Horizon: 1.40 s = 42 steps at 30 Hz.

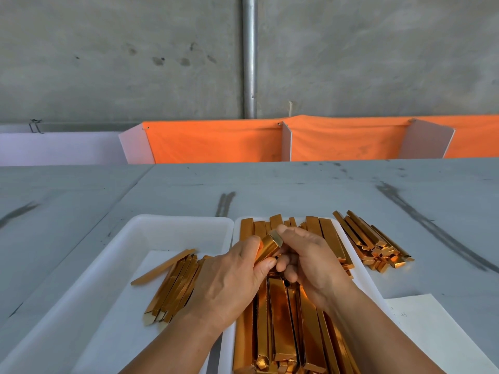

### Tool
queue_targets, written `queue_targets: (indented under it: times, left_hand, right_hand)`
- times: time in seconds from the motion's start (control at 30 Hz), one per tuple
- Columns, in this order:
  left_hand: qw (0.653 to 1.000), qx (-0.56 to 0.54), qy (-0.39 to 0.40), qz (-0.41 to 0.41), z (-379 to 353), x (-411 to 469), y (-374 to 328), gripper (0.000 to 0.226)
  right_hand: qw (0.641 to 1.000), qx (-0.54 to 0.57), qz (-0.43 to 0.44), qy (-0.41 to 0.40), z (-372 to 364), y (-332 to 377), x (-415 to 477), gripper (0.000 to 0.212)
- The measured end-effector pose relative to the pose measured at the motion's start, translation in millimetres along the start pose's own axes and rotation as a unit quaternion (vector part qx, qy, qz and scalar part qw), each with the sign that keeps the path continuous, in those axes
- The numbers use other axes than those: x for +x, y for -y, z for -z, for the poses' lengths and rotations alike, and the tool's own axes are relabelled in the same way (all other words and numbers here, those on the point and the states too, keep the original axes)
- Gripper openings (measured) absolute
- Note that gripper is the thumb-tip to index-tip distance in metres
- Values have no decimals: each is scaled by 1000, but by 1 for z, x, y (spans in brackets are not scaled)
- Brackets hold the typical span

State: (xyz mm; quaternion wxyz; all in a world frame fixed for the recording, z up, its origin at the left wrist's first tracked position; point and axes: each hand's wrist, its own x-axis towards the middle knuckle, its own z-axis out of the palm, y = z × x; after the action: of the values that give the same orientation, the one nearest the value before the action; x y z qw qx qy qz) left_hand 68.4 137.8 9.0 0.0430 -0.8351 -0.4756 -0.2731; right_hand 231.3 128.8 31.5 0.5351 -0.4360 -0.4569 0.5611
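Left hand [232, 282] and right hand [310, 263] each had a tight grip on one glossy, rectangular gold-foil carton [270, 245] above a smooth white plastic tray [226, 354].

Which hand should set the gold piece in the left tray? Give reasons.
Left, likely. The left hand grips the gold piece beside the folded pieces in the left tray; the right hand, also gripping it, sits over the right tray.

The left hand [229, 282] and right hand [313, 261] hide the near end of the gold box [270, 245].
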Motion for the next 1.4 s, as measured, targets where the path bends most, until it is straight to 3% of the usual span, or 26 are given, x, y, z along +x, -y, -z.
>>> queue_targets:
  times: [0.5,0.8,1.0,1.4]
  left_hand:
    - [1000,20,13,-5,3,-1,-2,54]
    - [1000,8,13,-7,3,-1,-1,48]
    - [1000,10,8,-9,4,-1,-1,51]
    - [1000,18,-1,-9,3,-1,-1,52]
  right_hand:
    - [996,-43,73,-34,3,-7,4,15]
    - [997,-26,64,-24,5,-7,5,17]
    - [998,-13,61,-21,6,-6,6,7]
    - [995,-62,71,-22,7,-3,4,11]
